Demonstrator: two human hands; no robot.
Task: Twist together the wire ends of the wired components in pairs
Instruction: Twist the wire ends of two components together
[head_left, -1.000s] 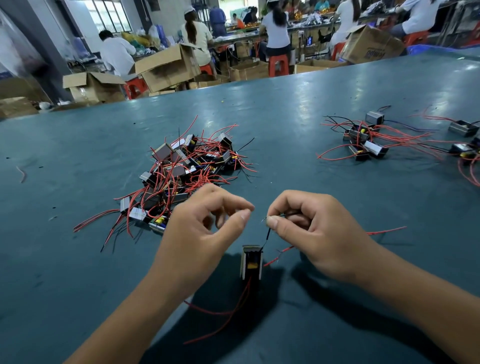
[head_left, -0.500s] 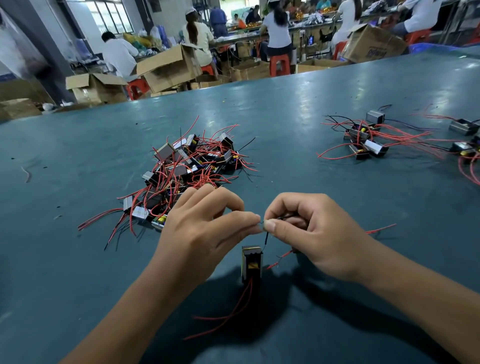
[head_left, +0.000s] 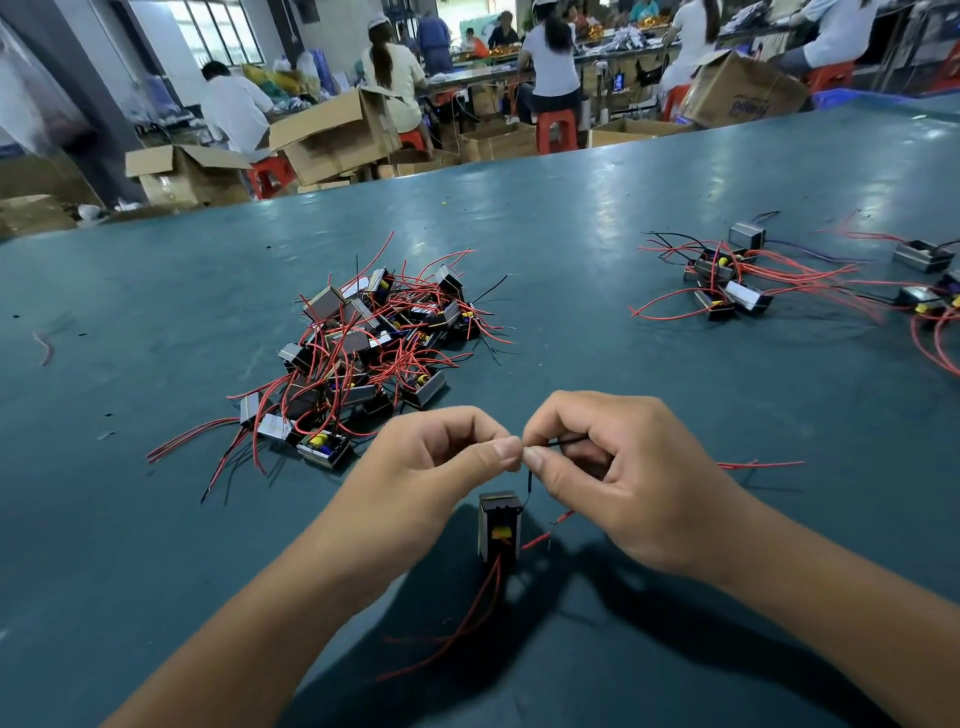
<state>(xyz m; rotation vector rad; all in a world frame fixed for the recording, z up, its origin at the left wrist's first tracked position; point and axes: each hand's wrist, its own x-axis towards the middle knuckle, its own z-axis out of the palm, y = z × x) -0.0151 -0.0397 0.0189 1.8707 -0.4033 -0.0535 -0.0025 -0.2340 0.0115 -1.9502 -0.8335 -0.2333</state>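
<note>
While component (head_left: 500, 527) dangles | left hand (head_left: 431, 462), right hand (head_left: 613, 478) fingers pinch black wire ends (head_left: 521, 451)

I sat in an assembly factory: a long green worktable (head_left: 597, 218), cardboard boxes (head_left: 332, 135) at eleven o'clock, and workers (head_left: 550, 67) on red stools (head_left: 556, 130) at twelve.

The wire ends (head_left: 521, 451) are hidden between pinching fingers (head_left: 498, 452); the right-hand component group (head_left: 935, 306) is cut off by the edge.
</note>
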